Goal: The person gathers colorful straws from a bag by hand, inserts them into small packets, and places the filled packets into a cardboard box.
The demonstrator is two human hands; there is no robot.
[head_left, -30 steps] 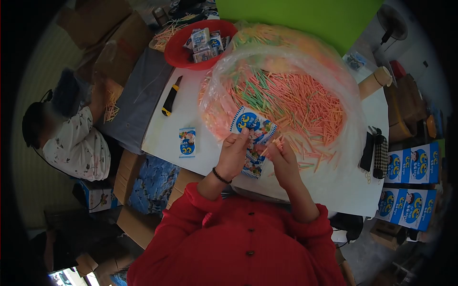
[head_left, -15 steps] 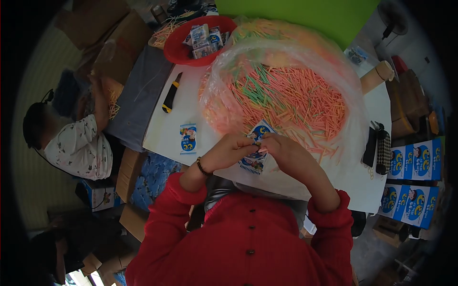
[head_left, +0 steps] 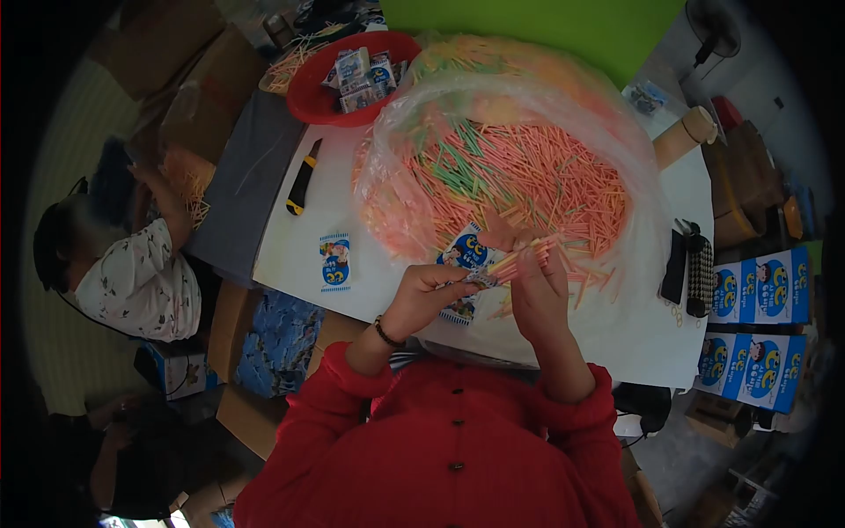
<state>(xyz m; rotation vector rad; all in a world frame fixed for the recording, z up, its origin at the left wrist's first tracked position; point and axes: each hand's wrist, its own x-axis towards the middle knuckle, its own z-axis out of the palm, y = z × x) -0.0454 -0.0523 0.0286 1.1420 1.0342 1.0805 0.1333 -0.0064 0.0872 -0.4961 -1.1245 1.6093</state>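
My left hand (head_left: 424,304) pinches the edge of a small printed packet (head_left: 480,279). Just right of it, my right hand (head_left: 541,286) grips a bunch of thin pink and yellow sticks (head_left: 509,265), whose near ends are at the packet's mouth. Behind my fingers a blue and white wrapper (head_left: 465,251) lies on the white tabletop (head_left: 378,297), partly covered. A second blue and white packet (head_left: 334,261) lies flat to the left. Right in front of my hands, a large clear plastic bag (head_left: 387,154) gapes around a heap of pink, yellow and green sticks (head_left: 546,176).
A yellow and black utility knife (head_left: 302,180) lies at left, below a red bowl (head_left: 304,97) of packets. At right are a cardboard tube (head_left: 682,141), a checkered case (head_left: 700,273) and stacked blue boxes (head_left: 761,286). Another person (head_left: 141,282) sits at left.
My right hand has turned upward and now shows a bunch of sticks reaching to the packet. My left hand stays by the packet. The whole view has shifted slightly.
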